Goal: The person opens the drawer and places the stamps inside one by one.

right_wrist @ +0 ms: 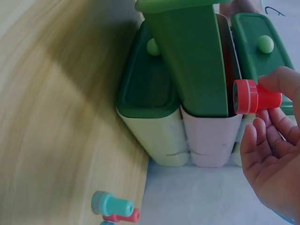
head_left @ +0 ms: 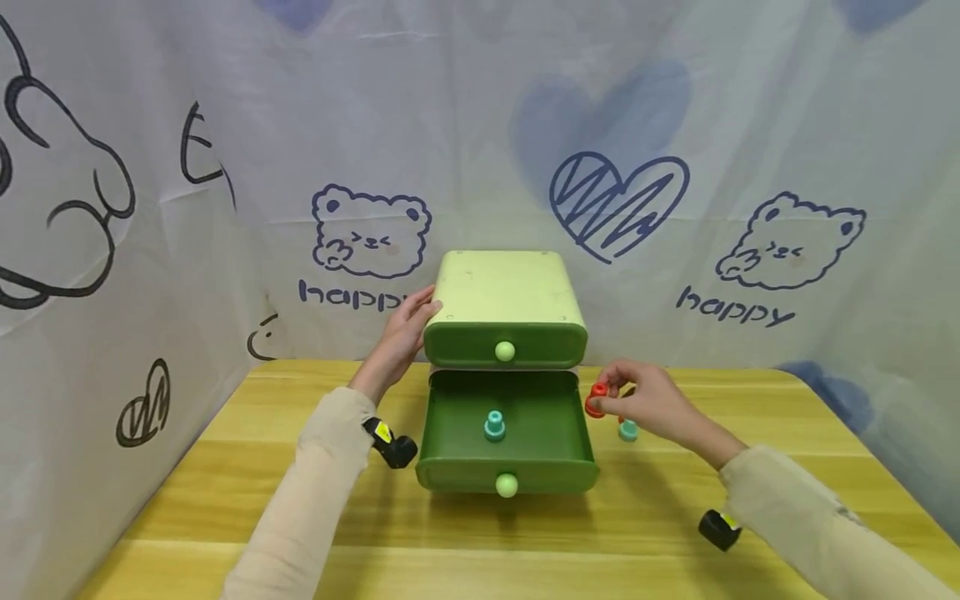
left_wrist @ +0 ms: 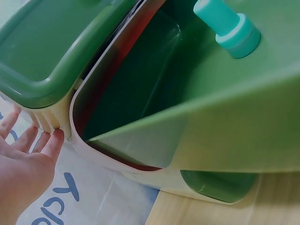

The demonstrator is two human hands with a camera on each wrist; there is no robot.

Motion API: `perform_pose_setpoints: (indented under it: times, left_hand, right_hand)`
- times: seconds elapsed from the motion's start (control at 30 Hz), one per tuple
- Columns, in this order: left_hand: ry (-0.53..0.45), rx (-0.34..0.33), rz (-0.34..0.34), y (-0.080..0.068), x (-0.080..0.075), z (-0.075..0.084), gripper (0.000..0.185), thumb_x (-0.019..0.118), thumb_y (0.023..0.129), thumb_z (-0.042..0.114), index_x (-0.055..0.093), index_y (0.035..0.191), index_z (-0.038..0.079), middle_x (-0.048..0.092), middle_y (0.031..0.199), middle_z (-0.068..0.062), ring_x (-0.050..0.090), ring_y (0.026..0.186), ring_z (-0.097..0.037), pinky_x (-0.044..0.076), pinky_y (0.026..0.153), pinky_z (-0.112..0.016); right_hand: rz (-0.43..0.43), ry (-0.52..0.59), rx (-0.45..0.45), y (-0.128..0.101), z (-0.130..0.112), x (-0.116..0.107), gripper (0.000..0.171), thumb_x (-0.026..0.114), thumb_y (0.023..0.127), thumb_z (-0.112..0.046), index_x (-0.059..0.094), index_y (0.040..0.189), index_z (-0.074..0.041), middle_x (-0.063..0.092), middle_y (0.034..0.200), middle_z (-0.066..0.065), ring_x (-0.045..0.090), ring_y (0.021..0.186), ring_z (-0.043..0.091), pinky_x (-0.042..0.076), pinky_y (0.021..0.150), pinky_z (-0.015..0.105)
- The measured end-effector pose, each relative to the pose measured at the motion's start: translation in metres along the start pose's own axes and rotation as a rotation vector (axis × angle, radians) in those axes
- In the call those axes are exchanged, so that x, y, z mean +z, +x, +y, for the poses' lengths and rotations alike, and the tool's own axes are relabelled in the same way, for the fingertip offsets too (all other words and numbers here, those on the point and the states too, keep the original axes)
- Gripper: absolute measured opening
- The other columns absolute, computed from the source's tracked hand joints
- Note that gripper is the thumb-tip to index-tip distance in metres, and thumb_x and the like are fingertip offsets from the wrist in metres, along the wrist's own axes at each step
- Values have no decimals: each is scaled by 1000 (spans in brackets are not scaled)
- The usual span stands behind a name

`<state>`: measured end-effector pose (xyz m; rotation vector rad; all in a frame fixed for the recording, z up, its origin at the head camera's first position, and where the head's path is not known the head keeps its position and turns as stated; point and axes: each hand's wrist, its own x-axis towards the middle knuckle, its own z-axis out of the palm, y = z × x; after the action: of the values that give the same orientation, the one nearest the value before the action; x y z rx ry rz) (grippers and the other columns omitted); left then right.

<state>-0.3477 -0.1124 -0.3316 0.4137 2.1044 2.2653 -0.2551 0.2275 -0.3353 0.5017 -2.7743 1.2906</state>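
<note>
On the wooden table [head_left: 225,500], the left hand [head_left: 405,329] rests flat-fingered against the green drawer unit [head_left: 504,292], whose pulled-out drawer [head_left: 507,433] holds one teal stamp [head_left: 493,425], the right hand [head_left: 648,404] pinches a red stamp [head_left: 596,400] beside it, and another teal stamp [head_left: 628,430] lies outside.

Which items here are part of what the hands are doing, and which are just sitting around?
In use:
- red stamp, pinched by right hand
- open drawer with a teal stamp inside
- drawer unit, steadied by left hand

Lying about:
- teal stamp on the table
- closed top drawer
- printed backdrop
</note>
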Motion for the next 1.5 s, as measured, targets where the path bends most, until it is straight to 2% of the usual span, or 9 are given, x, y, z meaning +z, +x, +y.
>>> perform_pose_setpoints:
  times: [0.13,0.4,0.73,1.07,1.5]
  left_hand:
    - [-2,25,10,-4,-1,-4,70,57,95,37,29,151,7,26,155,-16,35,135,-28,36,109,-38]
    - [-40,-25,11,-1,1,-2,63,49,99,25,23,153,7,23,156,-12,32,138,-27,34,110,-39]
    - [-55,-51,28,-1,4,1,62,50,99,25,24,153,10,23,157,-10,33,137,-26,35,110,-37]
    - [-60,-65,37,-3,5,2,62,50,99,26,25,153,10,24,156,-11,36,135,-26,36,109,-36]
    - [-61,-63,29,-4,4,4,63,51,99,26,25,153,9,24,156,-11,34,136,-26,36,109,-36]
  right_hand:
    - [-12,0,-10,0,-6,5,19,75,82,-15,62,92,-5,58,81,4,55,75,23,50,55,29]
    - [-61,-51,-54,6,-15,16,16,75,82,-12,67,93,-5,61,85,3,57,77,19,51,58,31]
    - [-166,-125,-103,20,-29,19,20,73,82,-7,69,102,-2,67,89,2,60,85,20,51,70,32]
    - [-267,-95,-100,32,-38,30,19,74,81,-5,70,99,-2,70,91,2,63,85,17,54,73,30]
    - [-373,-61,-83,45,-41,39,16,76,79,-1,69,94,1,68,82,2,62,77,13,53,69,26]
